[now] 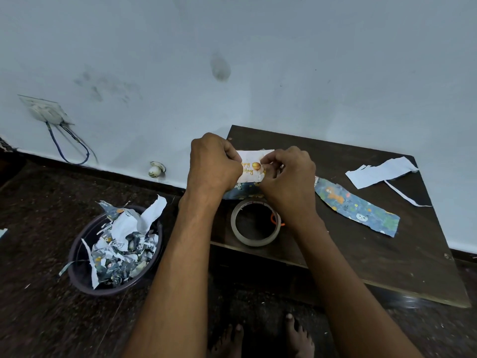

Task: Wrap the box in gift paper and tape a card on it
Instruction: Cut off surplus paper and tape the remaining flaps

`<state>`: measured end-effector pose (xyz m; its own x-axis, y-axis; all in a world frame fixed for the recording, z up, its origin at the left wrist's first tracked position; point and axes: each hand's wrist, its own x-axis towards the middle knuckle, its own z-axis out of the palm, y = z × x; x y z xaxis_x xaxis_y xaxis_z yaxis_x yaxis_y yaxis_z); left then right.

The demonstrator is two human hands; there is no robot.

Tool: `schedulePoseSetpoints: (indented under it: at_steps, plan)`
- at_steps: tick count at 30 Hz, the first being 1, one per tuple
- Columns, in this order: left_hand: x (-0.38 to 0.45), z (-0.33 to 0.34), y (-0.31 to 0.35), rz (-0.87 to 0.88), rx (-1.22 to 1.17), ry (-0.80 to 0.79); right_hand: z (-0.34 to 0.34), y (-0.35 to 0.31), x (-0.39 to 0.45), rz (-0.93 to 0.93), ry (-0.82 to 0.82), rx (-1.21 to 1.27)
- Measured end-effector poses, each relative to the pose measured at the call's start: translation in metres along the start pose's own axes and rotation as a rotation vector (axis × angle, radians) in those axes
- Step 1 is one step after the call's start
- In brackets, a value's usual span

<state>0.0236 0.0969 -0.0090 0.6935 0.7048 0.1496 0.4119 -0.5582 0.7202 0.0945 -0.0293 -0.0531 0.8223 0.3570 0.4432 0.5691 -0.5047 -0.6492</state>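
Your bare feet (263,337) are right under the low table (387,267), and up top your left hand (213,164) and right hand (286,174) both pinch the card (251,165) on the wrapped box (242,189), so I'd press it flat before reaching for the tape roll (255,222).

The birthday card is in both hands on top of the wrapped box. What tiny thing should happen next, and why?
Probably press the card flat onto the wrapped box and smooth its right edge down. The left hand grips its left end and the right hand pinches at its right edge, perhaps with tape, though none shows clearly. The tape roll lies nearby on the board.
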Motion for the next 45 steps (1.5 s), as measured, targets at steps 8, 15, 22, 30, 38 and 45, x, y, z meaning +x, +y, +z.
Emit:
schedulePoseSetpoints:
  at_steps: [8, 15, 22, 30, 38, 45]
  plan:
    - [0.001, -0.003, -0.009, -0.238, -0.128, 0.097, 0.0, -0.005, -0.004, -0.053, 0.033, -0.03]
    - [0.001, -0.003, -0.01, -0.25, -0.147, 0.1, 0.002, -0.016, -0.013, -0.157, -0.011, -0.148]
    - [0.002, 0.0, -0.016, -0.257, -0.197, 0.109, 0.011, -0.023, -0.022, -0.272, -0.093, -0.103]
    - [0.001, -0.004, -0.014, -0.239, -0.264, 0.105, 0.007, -0.032, -0.026, -0.284, -0.023, 0.288]
    - [-0.001, -0.008, -0.011, -0.234, -0.273, 0.107, -0.006, -0.017, -0.018, -0.151, 0.133, 0.209]
    - [-0.003, -0.011, -0.009, -0.232, -0.253, 0.108, -0.005, -0.02, -0.02, -0.193, 0.029, 0.196]
